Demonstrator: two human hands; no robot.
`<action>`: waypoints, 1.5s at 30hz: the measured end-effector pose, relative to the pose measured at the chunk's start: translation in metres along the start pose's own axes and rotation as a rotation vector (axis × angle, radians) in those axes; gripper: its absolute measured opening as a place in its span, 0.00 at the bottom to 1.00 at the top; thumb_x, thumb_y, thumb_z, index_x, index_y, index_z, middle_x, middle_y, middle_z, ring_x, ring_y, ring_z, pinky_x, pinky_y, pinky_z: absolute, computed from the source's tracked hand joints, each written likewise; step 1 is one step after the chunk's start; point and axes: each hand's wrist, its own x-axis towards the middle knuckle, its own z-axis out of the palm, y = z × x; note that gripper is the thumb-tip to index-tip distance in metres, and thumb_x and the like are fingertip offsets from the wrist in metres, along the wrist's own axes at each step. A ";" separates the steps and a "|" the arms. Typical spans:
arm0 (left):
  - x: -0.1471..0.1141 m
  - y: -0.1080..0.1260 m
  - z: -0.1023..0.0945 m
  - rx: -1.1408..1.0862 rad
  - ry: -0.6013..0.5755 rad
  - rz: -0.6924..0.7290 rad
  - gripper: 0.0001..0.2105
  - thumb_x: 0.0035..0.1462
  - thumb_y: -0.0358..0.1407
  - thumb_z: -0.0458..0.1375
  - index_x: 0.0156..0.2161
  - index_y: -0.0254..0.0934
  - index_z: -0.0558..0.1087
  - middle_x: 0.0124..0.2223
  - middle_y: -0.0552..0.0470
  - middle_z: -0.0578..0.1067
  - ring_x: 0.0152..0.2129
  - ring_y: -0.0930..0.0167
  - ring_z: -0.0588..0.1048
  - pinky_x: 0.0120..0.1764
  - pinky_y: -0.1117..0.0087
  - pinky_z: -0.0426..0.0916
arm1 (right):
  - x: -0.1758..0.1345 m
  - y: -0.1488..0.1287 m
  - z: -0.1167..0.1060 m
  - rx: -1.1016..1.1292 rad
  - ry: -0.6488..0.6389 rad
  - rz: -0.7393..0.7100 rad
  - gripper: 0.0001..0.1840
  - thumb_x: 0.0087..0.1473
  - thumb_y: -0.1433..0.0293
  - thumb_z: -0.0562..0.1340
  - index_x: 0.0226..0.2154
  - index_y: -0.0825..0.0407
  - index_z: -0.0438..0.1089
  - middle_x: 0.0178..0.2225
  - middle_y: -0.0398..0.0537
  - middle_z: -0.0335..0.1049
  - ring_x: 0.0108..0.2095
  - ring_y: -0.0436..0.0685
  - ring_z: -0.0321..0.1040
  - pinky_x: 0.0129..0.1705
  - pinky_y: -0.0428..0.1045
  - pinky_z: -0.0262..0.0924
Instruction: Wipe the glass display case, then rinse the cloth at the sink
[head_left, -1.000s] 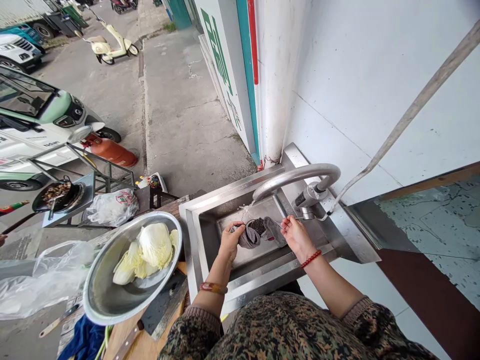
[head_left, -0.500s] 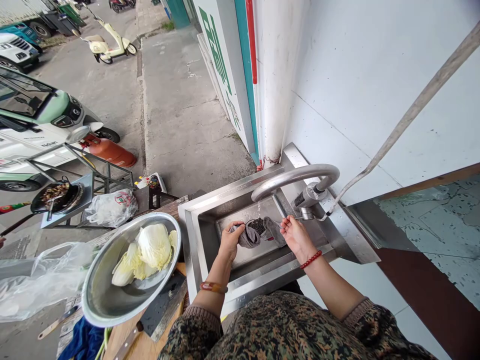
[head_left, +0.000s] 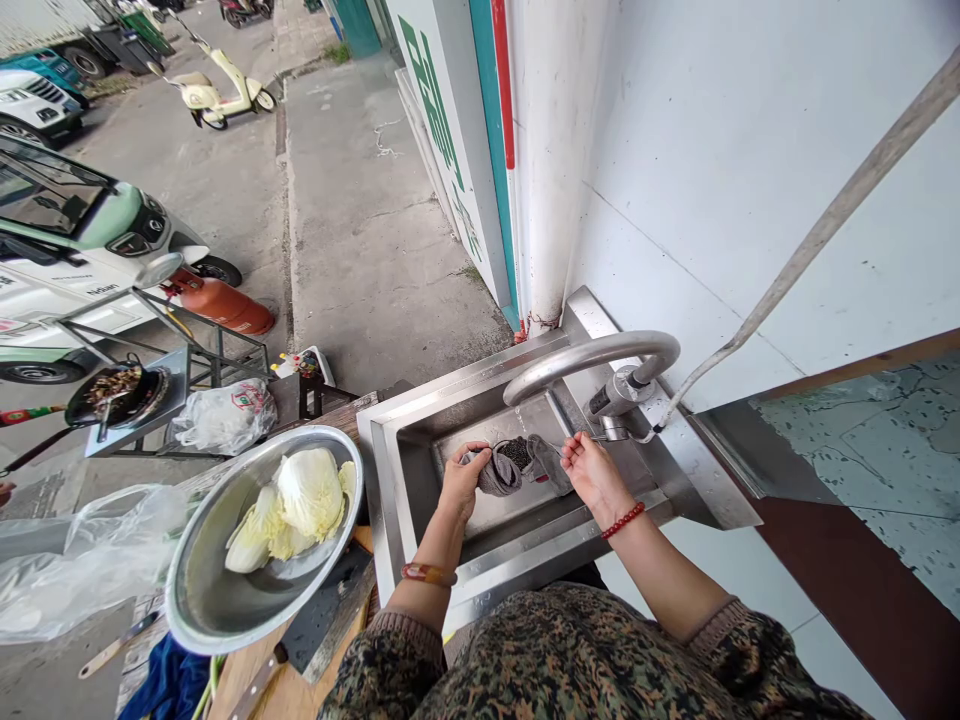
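A shiny steel sink [head_left: 420, 420] with a flat, squared basin sits against a white wall, its curved tube faucet [head_left: 592, 352] arching over the middle. Under the spout, a limp grey cloth [head_left: 501, 474] is bunched around a small round cup of dark grains [head_left: 516, 452]. The left hand [head_left: 459, 482] curls its fingers closed on the cloth's left end; the right hand [head_left: 592, 474] pinches the cloth's right end at about 3 o'clock. At 9 o'clock from the sink, a wide metal bowl [head_left: 210, 590] holds pale cabbage [head_left: 304, 495].
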 end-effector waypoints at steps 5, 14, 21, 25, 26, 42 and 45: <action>0.000 -0.001 0.000 0.001 -0.006 0.000 0.19 0.32 0.40 0.74 0.32 0.34 0.77 0.24 0.55 0.75 0.20 0.75 0.70 0.25 0.76 0.61 | 0.000 0.001 -0.001 -0.016 -0.012 -0.012 0.08 0.56 0.73 0.62 0.27 0.50 0.64 0.24 0.38 0.66 0.23 0.46 0.63 0.25 0.41 0.59; 0.001 -0.001 0.004 0.004 -0.020 0.004 0.20 0.32 0.42 0.74 0.32 0.35 0.77 0.24 0.55 0.76 0.21 0.74 0.71 0.25 0.75 0.62 | 0.000 -0.001 0.000 -0.051 -0.010 -0.041 0.09 0.57 0.69 0.64 0.27 0.49 0.65 0.24 0.39 0.68 0.24 0.48 0.66 0.26 0.43 0.61; -0.009 0.013 0.007 0.013 -0.099 0.017 0.18 0.36 0.40 0.74 0.33 0.35 0.78 0.27 0.53 0.77 0.23 0.74 0.72 0.29 0.75 0.64 | -0.012 0.017 -0.012 -0.343 -0.086 -0.035 0.14 0.53 0.58 0.68 0.38 0.51 0.74 0.35 0.48 0.78 0.32 0.51 0.73 0.28 0.43 0.61; -0.025 0.026 0.010 0.075 -0.324 0.017 0.16 0.40 0.39 0.73 0.35 0.34 0.79 0.32 0.50 0.79 0.26 0.72 0.73 0.32 0.73 0.66 | -0.025 0.033 0.004 -0.518 -0.257 -0.132 0.24 0.48 0.59 0.71 0.46 0.50 0.74 0.44 0.49 0.77 0.42 0.53 0.73 0.39 0.44 0.64; -0.028 0.028 0.013 0.081 -0.358 0.020 0.16 0.41 0.40 0.73 0.36 0.35 0.79 0.33 0.49 0.80 0.27 0.72 0.74 0.33 0.73 0.66 | -0.028 0.037 0.011 -0.519 -0.324 -0.144 0.26 0.46 0.60 0.73 0.48 0.49 0.73 0.47 0.49 0.76 0.47 0.54 0.72 0.44 0.45 0.64; -0.051 0.079 0.018 -0.292 -0.540 0.098 0.41 0.43 0.64 0.63 0.59 0.43 0.69 0.60 0.40 0.70 0.54 0.53 0.71 0.48 0.57 0.72 | -0.098 0.048 0.068 0.000 -0.670 0.596 0.29 0.41 0.54 0.74 0.41 0.55 0.72 0.35 0.49 0.76 0.32 0.50 0.70 0.24 0.40 0.60; -0.066 0.086 0.022 -0.343 -0.537 0.211 0.41 0.40 0.68 0.61 0.56 0.45 0.72 0.57 0.41 0.73 0.49 0.53 0.74 0.45 0.56 0.74 | -0.111 0.050 0.077 0.085 -0.699 0.689 0.34 0.42 0.46 0.72 0.39 0.57 0.72 0.35 0.53 0.76 0.34 0.52 0.72 0.24 0.39 0.63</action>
